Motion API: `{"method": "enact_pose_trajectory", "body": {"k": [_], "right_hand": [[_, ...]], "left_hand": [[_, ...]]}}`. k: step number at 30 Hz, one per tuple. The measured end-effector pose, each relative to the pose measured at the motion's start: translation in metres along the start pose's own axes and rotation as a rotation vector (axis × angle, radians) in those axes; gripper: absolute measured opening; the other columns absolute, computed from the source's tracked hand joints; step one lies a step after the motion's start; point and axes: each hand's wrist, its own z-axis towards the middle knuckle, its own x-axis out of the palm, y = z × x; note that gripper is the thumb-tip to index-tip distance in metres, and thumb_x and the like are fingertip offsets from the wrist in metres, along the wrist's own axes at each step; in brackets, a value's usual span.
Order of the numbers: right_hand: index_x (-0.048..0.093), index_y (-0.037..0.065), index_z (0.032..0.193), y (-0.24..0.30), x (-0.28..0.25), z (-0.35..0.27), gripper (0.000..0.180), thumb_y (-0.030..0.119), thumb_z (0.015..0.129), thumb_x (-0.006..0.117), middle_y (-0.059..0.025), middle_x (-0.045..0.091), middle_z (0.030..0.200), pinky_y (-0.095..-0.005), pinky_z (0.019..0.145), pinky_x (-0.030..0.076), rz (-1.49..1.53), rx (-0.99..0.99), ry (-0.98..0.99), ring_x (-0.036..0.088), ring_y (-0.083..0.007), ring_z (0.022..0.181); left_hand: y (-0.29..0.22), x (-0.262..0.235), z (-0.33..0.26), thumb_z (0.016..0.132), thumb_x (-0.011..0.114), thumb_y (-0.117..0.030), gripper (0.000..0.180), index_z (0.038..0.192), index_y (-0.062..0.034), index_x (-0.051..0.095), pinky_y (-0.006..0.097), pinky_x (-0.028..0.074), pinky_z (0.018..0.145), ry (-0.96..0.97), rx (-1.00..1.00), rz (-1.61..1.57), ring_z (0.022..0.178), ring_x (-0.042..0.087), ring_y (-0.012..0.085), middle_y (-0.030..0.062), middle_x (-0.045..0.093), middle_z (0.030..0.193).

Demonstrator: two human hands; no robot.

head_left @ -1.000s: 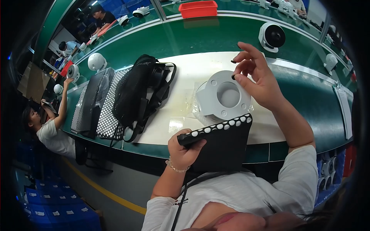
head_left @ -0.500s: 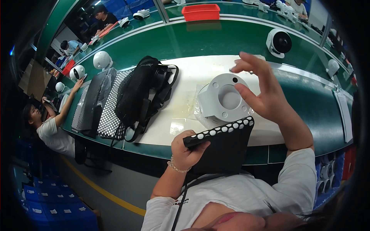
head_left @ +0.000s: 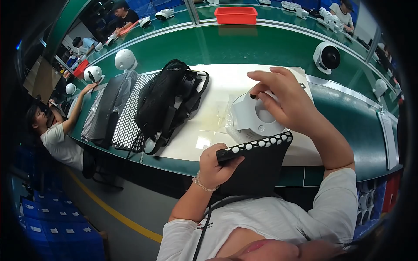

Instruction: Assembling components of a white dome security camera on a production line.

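Observation:
My left hand (head_left: pixel 217 167) is closed on the near-left end of a black sheet (head_left: pixel 257 161) dotted with white rounds, held tilted so that its dotted edge shows. A white round device base (head_left: pixel 248 119) with a wide central recess lies on clear plastic wrap (head_left: pixel 229 124), just beyond the sheet. My right hand (head_left: pixel 287 98) reaches over this base from the right. Thumb and a bent finger close in on a small round black pad (head_left: pixel 253 96) at the base's upper left, while other fingers stay stretched. The hand hides the base's far right side.
Left of the white mat (head_left: pixel 213 95) lie a black mesh bag (head_left: pixel 159 98) and several dotted sheets (head_left: pixel 128 111). White camera-like devices (head_left: pixel 327 58) and a red bin (head_left: pixel 235 15) stand farther off. At the left, a co-worker (head_left: pixel 61 139) reaches toward another device.
My right hand has moved its fingertips down over the base, and the black pad now sits farther left on it. The left hand keeps the sheet. The whole view has shifted slightly.

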Motion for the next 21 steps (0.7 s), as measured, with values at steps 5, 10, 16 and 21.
{"method": "enact_pose_trajectory", "body": {"k": [5,10,16,21], "right_hand": [[0.052,0.009,0.113,0.010,-0.008,-0.005,0.041,0.000,0.073,0.054,-0.0118,0.049,0.122,-0.0422,0.099,0.028,-0.455,-0.123,0.248,0.048,-0.0295,0.111],[0.058,0.010,0.102,0.008,-0.012,-0.017,0.029,0.013,0.074,0.063,-0.0106,0.040,0.132,-0.0408,0.104,0.019,-0.116,-0.001,0.142,0.022,-0.0293,0.131],[0.062,0.009,0.078,0.007,0.003,-0.034,0.004,0.013,0.077,0.062,-0.0094,0.034,0.137,-0.0440,0.104,0.017,0.155,0.186,0.170,0.012,-0.0294,0.134],[0.065,0.012,0.080,0.007,0.006,-0.037,0.009,0.021,0.079,0.061,-0.0100,0.031,0.139,-0.0442,0.104,0.013,0.154,0.204,0.177,0.011,-0.0298,0.134]], "left_hand": [[0.000,0.000,0.000,0.065,0.072,-0.006,0.018,0.065,-0.0031,0.054,0.029,0.030,0.042,0.011,0.007,0.022,0.043,0.039,0.0198,0.0058,0.041,0.052],[0.000,0.000,0.002,0.066,0.072,-0.007,0.019,0.064,-0.0034,0.054,0.030,0.030,0.042,0.016,0.036,-0.002,0.043,0.039,0.0199,0.0056,0.041,0.052],[-0.003,-0.003,0.003,0.066,0.073,-0.007,0.020,0.064,-0.0046,0.052,0.030,0.032,0.042,0.073,0.081,0.020,0.043,0.041,0.0210,0.0055,0.043,0.052],[-0.004,-0.003,0.002,0.065,0.073,-0.007,0.021,0.064,-0.0052,0.052,0.030,0.033,0.042,0.094,0.118,0.059,0.044,0.044,0.0212,0.0057,0.045,0.052]]}}
